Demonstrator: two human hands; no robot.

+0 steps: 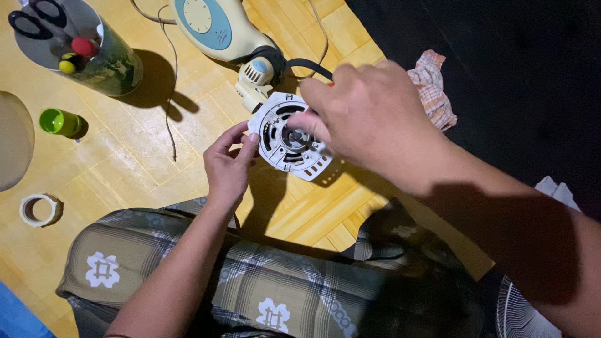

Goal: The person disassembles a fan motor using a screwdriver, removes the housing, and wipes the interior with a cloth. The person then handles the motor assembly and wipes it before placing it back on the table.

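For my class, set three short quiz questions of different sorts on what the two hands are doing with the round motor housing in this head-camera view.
1. True or false: the left hand grips the left edge of the white motor housing.
2. Where do the right hand's fingers reach? A) the housing's centre B) the roll of tape C) the green cap
3. Fill in: the container at top left holds black-handled ____.

Key: 1 true. 2 A. 3 scissors.
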